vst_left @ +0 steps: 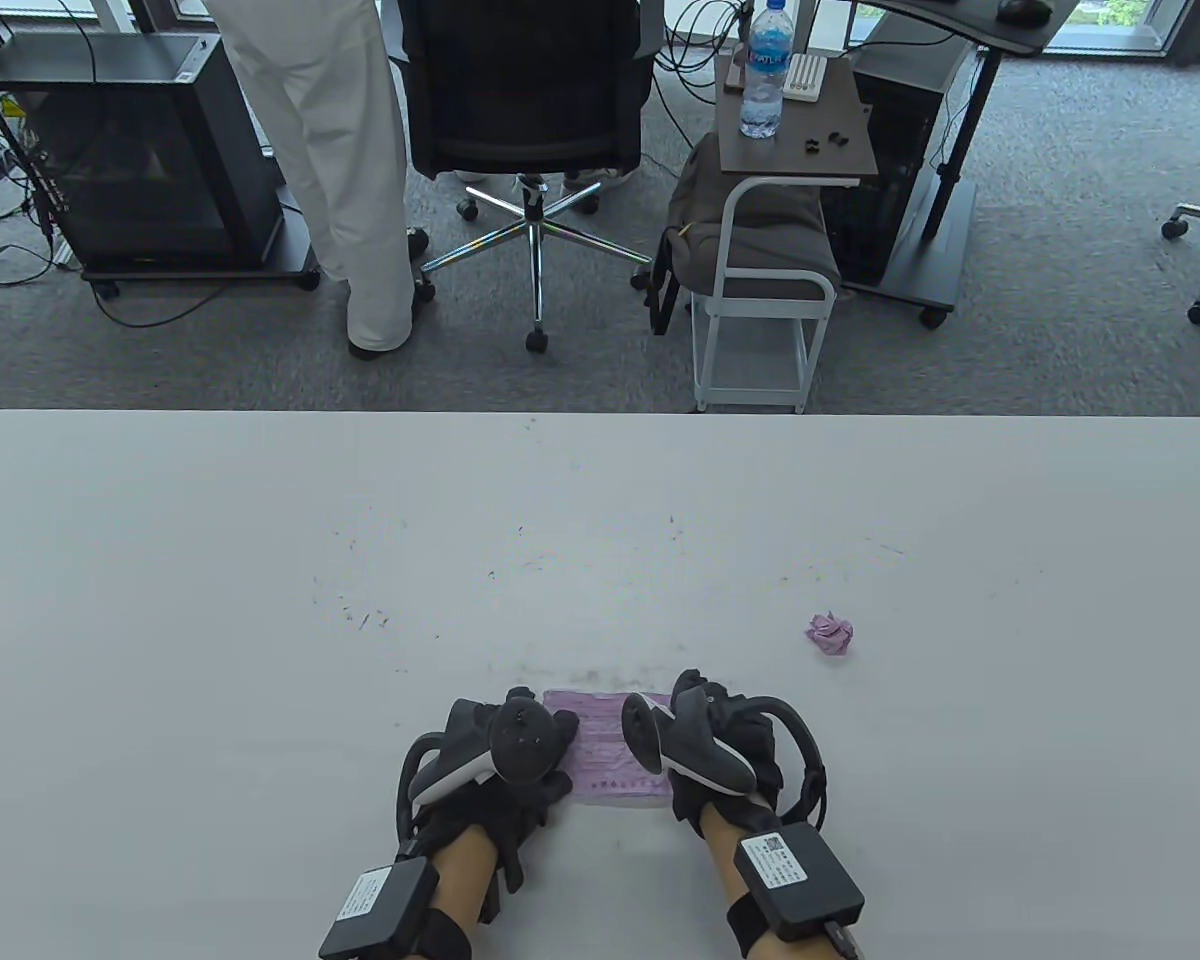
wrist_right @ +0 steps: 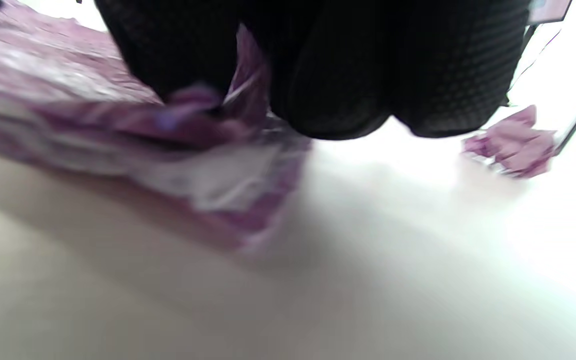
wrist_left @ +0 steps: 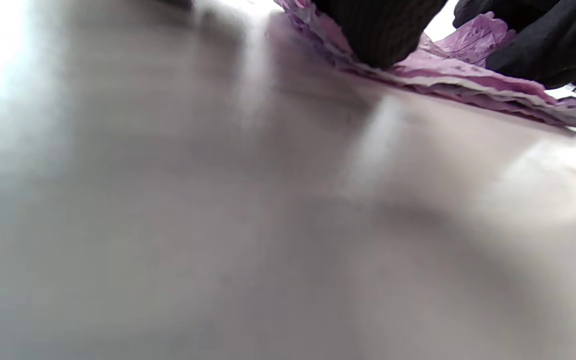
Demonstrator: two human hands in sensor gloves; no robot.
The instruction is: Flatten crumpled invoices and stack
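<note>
at the near edge of the table, the stack of pink invoices lies between both hands: left hand presses it with flat fingers, right hand pinches its right edge. the paper looks thin, soft and easy to tear, so press flat. one crumpled invoice waits well apart.

Grey carpet covered the floor across the upper half of the frame. A black office chair stood at top centre, a dark cabinet on castors at upper left, and a small white-framed side table (bearing a water bottle) right of centre. A person in white trousers stood beside the chair.
</note>
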